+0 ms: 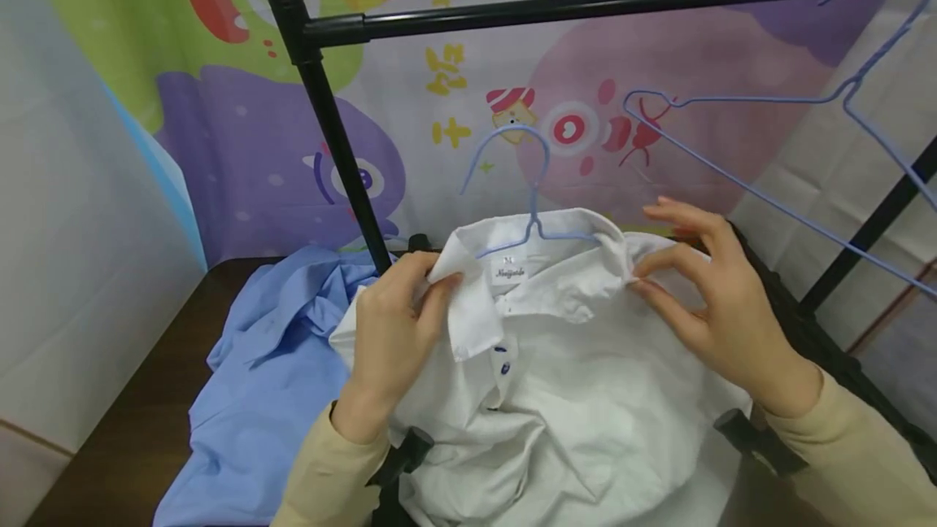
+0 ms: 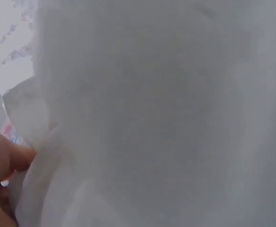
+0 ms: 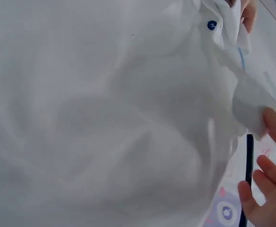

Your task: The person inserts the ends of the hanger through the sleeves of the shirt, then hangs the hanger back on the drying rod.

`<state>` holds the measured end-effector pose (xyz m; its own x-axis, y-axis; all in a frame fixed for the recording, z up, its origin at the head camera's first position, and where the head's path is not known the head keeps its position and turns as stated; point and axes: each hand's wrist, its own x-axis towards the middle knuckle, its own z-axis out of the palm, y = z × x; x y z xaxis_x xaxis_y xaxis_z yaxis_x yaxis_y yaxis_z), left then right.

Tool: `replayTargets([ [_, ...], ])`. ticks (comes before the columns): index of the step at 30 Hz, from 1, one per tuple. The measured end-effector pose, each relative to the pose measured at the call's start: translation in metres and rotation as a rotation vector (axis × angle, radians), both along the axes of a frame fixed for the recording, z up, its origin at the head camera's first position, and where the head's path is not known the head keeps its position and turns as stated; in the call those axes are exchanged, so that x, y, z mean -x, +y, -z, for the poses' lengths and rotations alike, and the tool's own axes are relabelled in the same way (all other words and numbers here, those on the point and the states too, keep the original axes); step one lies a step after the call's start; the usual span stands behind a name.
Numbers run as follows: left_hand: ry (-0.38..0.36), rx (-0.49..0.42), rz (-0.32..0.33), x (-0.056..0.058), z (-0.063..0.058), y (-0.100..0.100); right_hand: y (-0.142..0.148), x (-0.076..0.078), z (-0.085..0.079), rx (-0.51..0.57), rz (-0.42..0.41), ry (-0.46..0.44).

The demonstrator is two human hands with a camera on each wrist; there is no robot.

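Observation:
A white collared shirt point(image 1: 586, 397) with dark blue buttons hangs on a light blue wire hanger point(image 1: 537, 185), whose hook rises out of the neck opening. My left hand point(image 1: 395, 332) pinches the collar on its left side between thumb and fingers. On the other side, my right hand point(image 1: 717, 299) pinches the collar edge with thumb and index finger, its other fingers spread. A label shows inside the collar. In the right wrist view the shirt point(image 3: 128, 118) fills most of the picture, with the right hand point(image 3: 275, 161) at its edge. White cloth point(image 2: 152, 118) covers most of the left wrist view.
A blue shirt point(image 1: 271, 397) lies on the dark brown table point(image 1: 132, 413) at left. Above stands a black rack point(image 1: 549, 10), its bar crossing the view. Another wire hanger point(image 1: 761, 100) hangs from it at right. Behind is a cartoon-printed curtain point(image 1: 468, 104).

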<state>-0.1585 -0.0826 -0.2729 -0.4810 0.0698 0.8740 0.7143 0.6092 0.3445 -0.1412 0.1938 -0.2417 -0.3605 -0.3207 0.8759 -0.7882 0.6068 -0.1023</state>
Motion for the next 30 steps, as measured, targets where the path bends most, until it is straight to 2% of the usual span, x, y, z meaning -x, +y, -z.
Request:
replayTargets([
  [3,0.048,0.018,0.1,0.0,0.001,0.0,0.007,0.002,-0.003,-0.019,-0.013,-0.145],
  [7,0.103,0.035,0.186,-0.003,0.0,0.0,0.012,0.002,-0.006,-0.094,0.044,-0.291],
  [9,0.11,0.035,0.214,-0.005,-0.001,0.0,0.013,0.002,-0.005,-0.161,0.098,-0.289],
  [11,0.106,0.04,0.229,-0.006,-0.002,0.0,0.013,0.002,-0.003,-0.213,0.132,-0.25],
  [14,0.079,0.058,0.243,-0.007,-0.003,0.0,0.014,0.002,0.001,-0.216,0.162,-0.167],
  [18,0.057,0.113,0.214,-0.007,-0.007,-0.004,0.014,0.003,0.004,-0.142,0.214,-0.078],
  [23,0.031,0.2,0.143,-0.006,-0.014,-0.014,0.018,0.003,0.006,-0.101,0.285,-0.024],
  [27,0.03,0.246,0.067,-0.005,-0.017,-0.023,0.024,0.004,0.004,-0.078,0.31,-0.031],
  [30,0.021,0.224,0.052,-0.004,-0.018,-0.03,0.03,0.002,0.0,-0.034,0.327,-0.084],
])
